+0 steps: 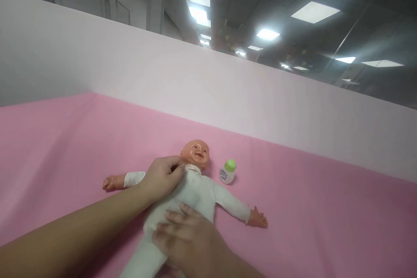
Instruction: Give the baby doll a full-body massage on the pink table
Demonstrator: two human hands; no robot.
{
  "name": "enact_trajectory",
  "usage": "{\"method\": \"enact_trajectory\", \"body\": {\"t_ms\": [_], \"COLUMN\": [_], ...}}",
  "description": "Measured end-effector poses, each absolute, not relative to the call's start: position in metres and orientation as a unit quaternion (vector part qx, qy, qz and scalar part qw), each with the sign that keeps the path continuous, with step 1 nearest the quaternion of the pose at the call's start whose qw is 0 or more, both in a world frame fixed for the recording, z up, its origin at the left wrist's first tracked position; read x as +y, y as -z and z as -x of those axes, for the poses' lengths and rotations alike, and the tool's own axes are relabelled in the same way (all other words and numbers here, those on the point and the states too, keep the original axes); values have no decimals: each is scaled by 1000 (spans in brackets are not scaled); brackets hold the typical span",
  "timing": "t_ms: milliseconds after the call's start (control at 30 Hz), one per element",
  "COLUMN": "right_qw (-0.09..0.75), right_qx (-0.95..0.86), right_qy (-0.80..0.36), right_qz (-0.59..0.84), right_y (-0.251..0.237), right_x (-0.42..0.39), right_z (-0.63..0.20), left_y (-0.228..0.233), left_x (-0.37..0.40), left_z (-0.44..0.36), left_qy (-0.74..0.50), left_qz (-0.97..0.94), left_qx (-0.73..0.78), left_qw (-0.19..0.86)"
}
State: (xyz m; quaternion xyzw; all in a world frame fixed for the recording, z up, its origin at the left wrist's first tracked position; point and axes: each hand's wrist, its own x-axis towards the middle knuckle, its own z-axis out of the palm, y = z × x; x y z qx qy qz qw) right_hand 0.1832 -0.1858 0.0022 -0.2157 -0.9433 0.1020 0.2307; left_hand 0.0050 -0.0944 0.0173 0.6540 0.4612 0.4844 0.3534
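A baby doll (198, 191) lies on its back on a pink cloth, with its arms stretched out to both sides. Its head and hands are hard plastic, and the body is soft pale white fabric. My left hand (164, 178) is closed at the doll's shoulder near the neck, thumb and fingers gripping close to the collar. Flat across the doll's belly rests my right hand (192, 236), its fingers spread. Beside the doll's head stands a small clear bottle (226, 175) with a green cap and a printed label. The doll's lower legs are out of view.
The pink cloth (302, 208) covers the surface, with soft folds at the left. A white partition (202, 82) runs along the far side. Beyond it are a door (127, 4) and lit ceiling panels (314, 12).
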Motion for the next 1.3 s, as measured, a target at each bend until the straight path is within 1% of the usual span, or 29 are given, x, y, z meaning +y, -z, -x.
{"method": "enact_trajectory", "body": {"t_ms": [33,100,200,267,367,433,533,633,700,867,933,1000,1067,1133,1167,1233,1300], "right_qw": [226,204,184,180,181,183,164,160,183,280,291,269,229,193,179,160,155], "right_qx": [-949,-959,-967,-965,-955,-943,-921,-898,-871,-798,-779,-770,-761,-748,-744,-741,-743], "right_qy": [-96,-85,-72,-62,-71,-104,-145,-159,-163,-161,-142,-122,-100,-75,-64,-52,-52], "right_qz": [199,175,161,181,224,257,323,378,426,509,537,566,599,631,641,650,649], "right_y": [4,14,23,23,8,-9,-30,-32,-24,-3,-3,-7,-11,-13,-12,-10,-8], "right_x": [-187,-190,-195,-195,-193,-189,-179,-166,-158,-143,-139,-135,-132,-129,-127,-124,-122], "right_z": [-180,-173,-165,-163,-169,-177,-191,-201,-205,-213,-215,-216,-217,-219,-220,-222,-225], "left_y": [-14,-9,-1,2,6,8,8,6,5,3,1,-4,-13,-22,-26,-32,-35], "left_x": [-90,-81,-75,-76,-79,-80,-80,-81,-82,-85,-85,-87,-96,-115,-127,-155,-179], "left_z": [0,6,6,3,0,1,3,4,4,2,1,1,0,-3,-4,-8,-13], "left_qy": [-458,-419,-405,-404,-395,-392,-393,-405,-417,-438,-458,-479,-490,-483,-466,-396,-367], "left_qz": [-686,-713,-717,-724,-732,-733,-730,-724,-721,-710,-698,-687,-689,-717,-745,-814,-819], "left_qx": [477,507,522,517,521,524,522,514,504,495,493,489,479,442,402,271,175], "left_qw": [302,244,222,211,190,187,201,218,228,242,244,244,236,239,257,327,405]}}
